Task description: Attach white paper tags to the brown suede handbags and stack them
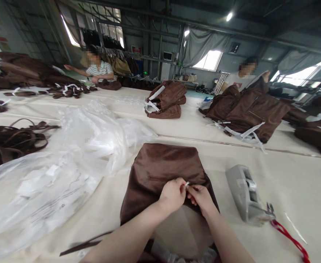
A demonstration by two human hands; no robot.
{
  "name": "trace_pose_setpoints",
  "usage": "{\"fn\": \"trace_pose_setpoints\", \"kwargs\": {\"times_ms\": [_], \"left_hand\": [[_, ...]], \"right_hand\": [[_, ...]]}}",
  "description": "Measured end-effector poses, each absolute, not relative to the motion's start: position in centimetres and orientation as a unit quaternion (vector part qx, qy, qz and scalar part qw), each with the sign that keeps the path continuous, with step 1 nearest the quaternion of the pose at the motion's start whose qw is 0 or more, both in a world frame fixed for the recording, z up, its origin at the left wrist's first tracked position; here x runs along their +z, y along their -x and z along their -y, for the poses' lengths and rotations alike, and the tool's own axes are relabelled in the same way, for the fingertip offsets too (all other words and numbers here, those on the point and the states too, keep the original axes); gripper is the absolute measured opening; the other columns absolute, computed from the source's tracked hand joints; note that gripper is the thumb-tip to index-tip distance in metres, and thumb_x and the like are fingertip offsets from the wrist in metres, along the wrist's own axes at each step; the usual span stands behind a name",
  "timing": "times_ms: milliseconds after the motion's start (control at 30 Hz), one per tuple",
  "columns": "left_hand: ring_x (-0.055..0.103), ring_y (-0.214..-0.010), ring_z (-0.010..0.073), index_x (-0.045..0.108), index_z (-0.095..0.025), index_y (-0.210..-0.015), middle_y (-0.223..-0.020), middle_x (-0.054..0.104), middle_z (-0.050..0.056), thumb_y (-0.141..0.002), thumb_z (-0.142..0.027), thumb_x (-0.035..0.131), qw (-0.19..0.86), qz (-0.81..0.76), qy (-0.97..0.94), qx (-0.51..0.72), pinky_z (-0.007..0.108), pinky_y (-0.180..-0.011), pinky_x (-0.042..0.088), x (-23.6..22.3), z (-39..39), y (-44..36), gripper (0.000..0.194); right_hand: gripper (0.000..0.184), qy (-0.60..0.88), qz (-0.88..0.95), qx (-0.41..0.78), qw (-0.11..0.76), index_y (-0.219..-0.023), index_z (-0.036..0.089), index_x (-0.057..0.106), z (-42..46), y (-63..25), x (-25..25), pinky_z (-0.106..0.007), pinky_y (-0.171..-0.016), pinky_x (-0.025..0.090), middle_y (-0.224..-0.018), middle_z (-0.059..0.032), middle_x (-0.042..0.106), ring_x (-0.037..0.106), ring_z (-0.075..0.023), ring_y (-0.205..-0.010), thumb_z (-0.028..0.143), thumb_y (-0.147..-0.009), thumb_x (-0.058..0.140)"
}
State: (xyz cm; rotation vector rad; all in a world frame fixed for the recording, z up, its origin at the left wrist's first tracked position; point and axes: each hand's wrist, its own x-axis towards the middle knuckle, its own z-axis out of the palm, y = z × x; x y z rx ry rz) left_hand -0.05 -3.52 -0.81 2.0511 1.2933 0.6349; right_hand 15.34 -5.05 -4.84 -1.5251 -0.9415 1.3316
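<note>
A brown bag [167, 157] lies on the worktop [286, 175] directly in front of the person, its slanted front face crossed by a zip [156, 178]. Near the right end of that zip, both hands meet at a small white piece [187, 184]. From where I stand, this looks like close fingertip work, perhaps wrapping or straightening the piece; I cannot tell which. Handling something so slight seems to call for one steady pinch and small, careful turns from the other.

The left hand [174, 193] comes in with its back upward and fingers curled, its grip pinching the white piece between thumb and forefinger. The right hand [201, 197] faces it, wrist bent inward, its grip also pressed together on the piece, the other fingers tucked beneath. Both forearms reach forward and converge over the near part of the bag.

To the right stands a grey tape dispenser [238, 190], with a red cord [291, 239] beside it. To the left spread crumpled clear plastic [94, 135] and a heap of brown straps [15, 142]. Beyond are a second bag [171, 96] and a larger brown one [261, 113], with a person in a striped shirt [101, 69] at the far left and another person [239, 78] behind the larger bag.
</note>
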Motion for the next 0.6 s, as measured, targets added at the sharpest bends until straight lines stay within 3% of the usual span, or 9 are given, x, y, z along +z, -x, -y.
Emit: {"fn": "trace_pose_setpoints", "kwargs": {"times_ms": [167, 333, 433, 500, 600], "left_hand": [[0.063, -0.079, 0.0185, 0.057, -0.02, -0.094, -0.087, 0.067, 0.005, -0.086, -0.018, 0.043, 0.288, -0.49, -0.788, 0.236, 0.027, -0.072, 0.047, -0.6, 4.1, -0.2, 0.017], [0.063, -0.082, 0.0177, 0.056, -0.021, -0.093, -0.09, 0.067, 0.004, -0.085, -0.015, 0.043, 0.295, -0.486, -0.787, 0.239, 0.027, -0.073, 0.046, -0.4, 4.3, -0.3, 0.016], [0.063, -0.08, 0.017, 0.053, -0.02, -0.104, -0.087, 0.068, 0.003, -0.084, -0.015, 0.046, 0.311, -0.494, -0.772, 0.253, 0.026, -0.073, 0.045, -0.6, 4.2, -0.3, 0.022], [0.064, -0.075, 0.0172, 0.051, -0.018, -0.11, -0.081, 0.068, 0.003, -0.085, -0.021, 0.049, 0.313, -0.516, -0.753, 0.263, 0.026, -0.07, 0.045, -0.9, 4.1, -0.4, 0.025], [0.062, -0.068, 0.0167, 0.058, -0.018, -0.092, -0.073, 0.066, 0.003, -0.088, -0.039, 0.049, 0.303, -0.537, -0.748, 0.246, 0.026, -0.063, 0.042, -1.1, 4.0, -0.4, 0.024]], "right_hand": [[0.026, 0.548, 0.331, 0.604, 0.476, -0.061, 0.016, 0.057, 5.2, -15.4, -4.0, -0.019, -0.034, 0.011, -0.044, 0.0079, 0.043, 0.025, -0.0022, -0.034, 0.035, -0.062, 0.074], [0.026, 0.489, 0.276, 0.671, 0.483, -0.072, 0.015, 0.059, 5.4, -15.6, -3.6, -0.019, -0.037, 0.01, -0.053, 0.0078, 0.042, 0.023, -0.0019, -0.038, 0.035, -0.063, 0.073], [0.028, 0.473, 0.25, 0.692, 0.484, -0.073, 0.016, 0.057, 5.4, -15.7, -3.8, -0.019, -0.037, 0.01, -0.052, 0.0087, 0.04, 0.022, -0.002, -0.039, 0.035, -0.064, 0.075], [0.03, 0.465, 0.238, 0.701, 0.485, -0.07, 0.017, 0.054, 5.4, -15.7, -3.8, -0.018, -0.037, 0.01, -0.051, 0.0096, 0.036, 0.02, -0.0021, -0.039, 0.036, -0.064, 0.076], [0.033, 0.455, 0.228, 0.713, 0.483, -0.067, 0.017, 0.05, 5.4, -15.7, -3.8, -0.018, -0.037, 0.009, -0.049, 0.0104, 0.033, 0.018, -0.0021, -0.04, 0.037, -0.064, 0.076]]}}
